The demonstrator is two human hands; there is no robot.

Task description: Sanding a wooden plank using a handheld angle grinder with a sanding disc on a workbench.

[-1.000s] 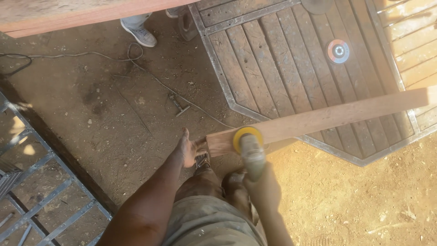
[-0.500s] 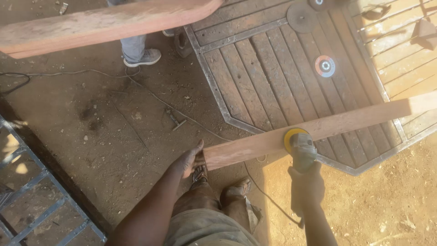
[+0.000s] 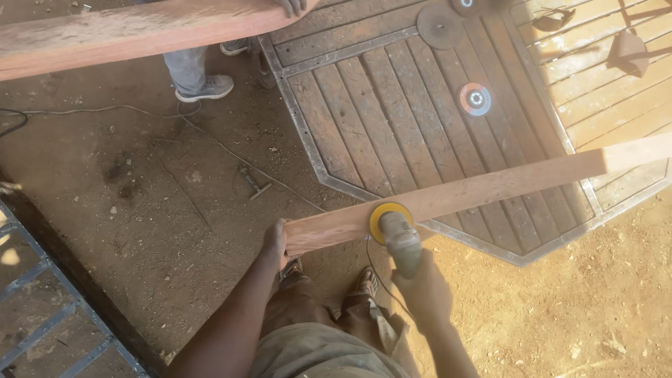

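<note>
Beyond the sanded plank [image 3: 490, 187], discs [image 3: 475, 99] litter decking [image 3: 392, 119].

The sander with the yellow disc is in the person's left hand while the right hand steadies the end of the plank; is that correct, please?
Not quite: the head view shows the sander in the right hand, while the left hand steadies the end of the plank.

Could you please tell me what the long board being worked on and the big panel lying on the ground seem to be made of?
The long board looks like bare, unfinished wood: pale reddish, matte, with faint grain. The left hand holds its end; the right hand presses a sander on it. The panel seems to be dusty wooden slats in a grey frame, probably metal.
</note>
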